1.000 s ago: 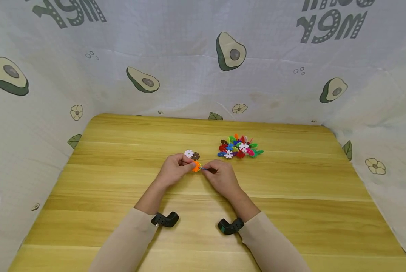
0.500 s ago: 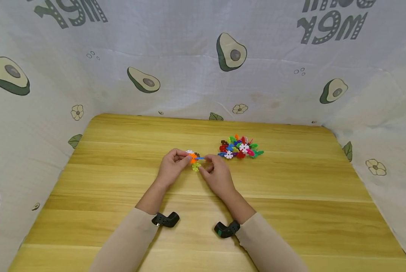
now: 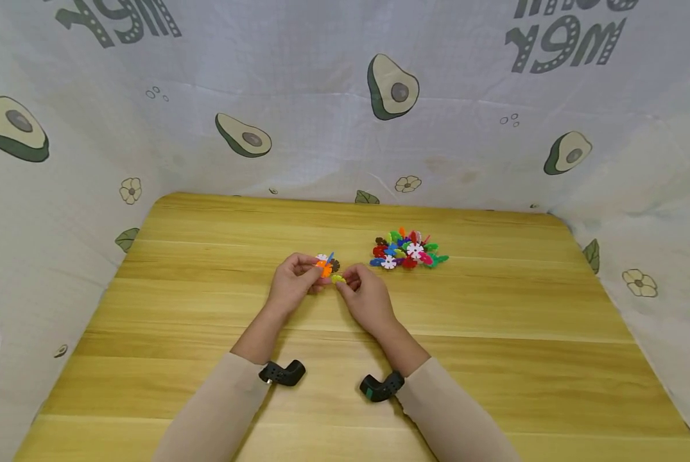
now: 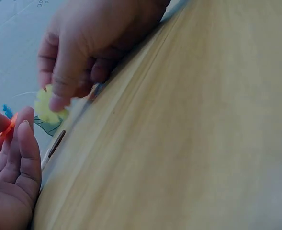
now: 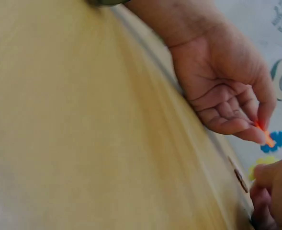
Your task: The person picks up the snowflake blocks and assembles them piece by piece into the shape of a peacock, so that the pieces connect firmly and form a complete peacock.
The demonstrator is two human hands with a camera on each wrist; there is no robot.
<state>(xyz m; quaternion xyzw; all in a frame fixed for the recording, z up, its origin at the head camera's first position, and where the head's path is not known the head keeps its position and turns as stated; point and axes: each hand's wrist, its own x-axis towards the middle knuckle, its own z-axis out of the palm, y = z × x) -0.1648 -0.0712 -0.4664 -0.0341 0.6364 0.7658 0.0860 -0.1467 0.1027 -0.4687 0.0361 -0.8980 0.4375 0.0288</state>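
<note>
My left hand (image 3: 291,282) pinches an orange snowflake-shaped plastic disc (image 3: 325,271) between thumb and fingers. A blue snowflake disc (image 5: 276,142) is joined to it, edge-on in the head view and standing up from the orange one. In my right hand (image 3: 369,300) a yellow snowflake disc (image 4: 49,106) is pinched by the thumb and fingertips, just right of the orange disc; whether the two touch I cannot tell. Behind the left fingertips a white disc (image 3: 321,256) and a brown disc (image 3: 336,265) lie on the table, partly covered.
A pile of many-coloured snowflake discs (image 3: 408,250), some standing on edge, sits on the wooden table (image 3: 495,308) to the right of the hands. A white cloth printed with avocados (image 3: 321,83) hangs behind and at both sides. Each wrist wears a black camera (image 3: 283,373).
The blue disc has turned from pointing right to standing upward with the orange one. My right hand has shifted slightly left and down, off the blue disc, and now holds the yellow disc.
</note>
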